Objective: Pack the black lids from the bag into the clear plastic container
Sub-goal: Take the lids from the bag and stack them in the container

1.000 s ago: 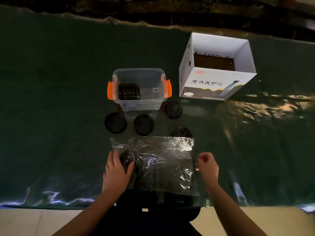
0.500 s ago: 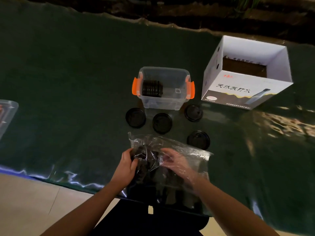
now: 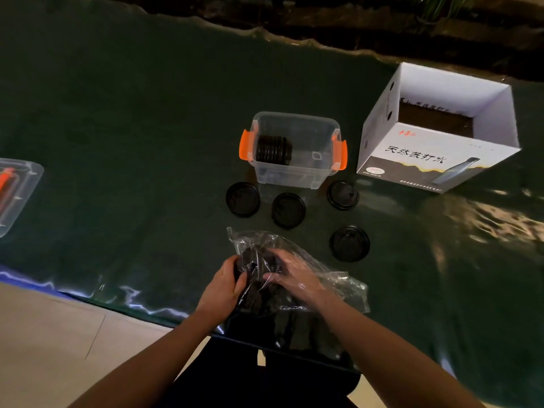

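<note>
Head view: crinkled clear plastic bag (image 3: 332,278) of black lids (image 3: 259,293) lay at the worktop's (image 3: 132,128) near edge. Left hand (image 3: 225,285) gripped the bag's side from outside; right hand (image 3: 294,276) sat inside it, fingers curled over lids. Clear plastic container (image 3: 294,154), orange-latched, held stacked round ribbed lids mid-worktop; four loose lids (image 3: 243,199) lay between.

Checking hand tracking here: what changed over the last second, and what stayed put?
The right hand moved left from outside the bag into it, and now reaches among the lids inside. The left hand still grips the bag's left side from outside. The bag crumpled. Four loose lids, the stack in the clear container and the white box stayed put.
</note>
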`<act>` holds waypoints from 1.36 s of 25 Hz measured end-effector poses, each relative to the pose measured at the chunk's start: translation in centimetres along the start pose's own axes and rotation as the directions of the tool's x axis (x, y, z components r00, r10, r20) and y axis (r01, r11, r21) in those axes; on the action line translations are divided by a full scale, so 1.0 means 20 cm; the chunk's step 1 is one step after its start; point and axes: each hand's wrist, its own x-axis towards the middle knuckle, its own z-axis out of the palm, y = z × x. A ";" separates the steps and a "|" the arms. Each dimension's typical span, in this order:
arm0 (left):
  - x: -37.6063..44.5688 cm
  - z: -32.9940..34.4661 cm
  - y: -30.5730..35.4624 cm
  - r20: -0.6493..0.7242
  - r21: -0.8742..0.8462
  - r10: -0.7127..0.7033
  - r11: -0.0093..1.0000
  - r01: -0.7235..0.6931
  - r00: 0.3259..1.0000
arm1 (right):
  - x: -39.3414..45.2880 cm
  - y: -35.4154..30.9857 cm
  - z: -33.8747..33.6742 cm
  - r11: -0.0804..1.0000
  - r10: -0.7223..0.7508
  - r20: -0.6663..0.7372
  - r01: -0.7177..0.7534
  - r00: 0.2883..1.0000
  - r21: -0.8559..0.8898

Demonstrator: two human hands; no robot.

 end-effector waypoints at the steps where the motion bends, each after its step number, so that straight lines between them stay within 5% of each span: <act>1: 0.00 0.00 0.00 0.000 0.003 0.003 1.000 -0.003 1.000 | 0.00 0.00 0.00 0.999 -0.015 0.000 0.015 1.000 -0.035; 4: 0.00 0.00 0.00 0.004 0.012 0.011 1.000 -0.011 1.000 | -0.01 -0.01 0.02 0.983 -0.078 -0.006 0.076 0.997 -0.164; 12: 0.00 -0.01 0.01 0.032 0.025 0.015 1.000 -0.016 0.999 | 0.05 0.01 0.02 0.997 -0.053 0.074 0.057 0.996 -0.049; 15: -0.01 -0.01 0.01 0.043 0.029 0.029 0.999 -0.030 0.999 | 0.09 0.02 -0.01 0.984 -0.038 0.053 0.046 0.998 -0.169; 24: -0.02 -0.01 0.01 0.037 0.030 0.008 1.000 -0.009 0.999 | 0.11 -0.03 0.05 0.921 -0.286 -0.049 0.260 0.957 -0.291; 30: -0.01 0.00 0.01 0.029 0.049 -0.019 0.999 0.018 0.999 | 0.13 -0.03 0.03 0.941 -0.186 -0.006 0.176 0.983 -0.288; 34: -0.02 0.00 0.03 0.031 0.042 -0.023 0.999 0.022 0.999 | 0.16 -0.09 0.05 0.920 -0.112 -0.125 0.056 0.986 -0.387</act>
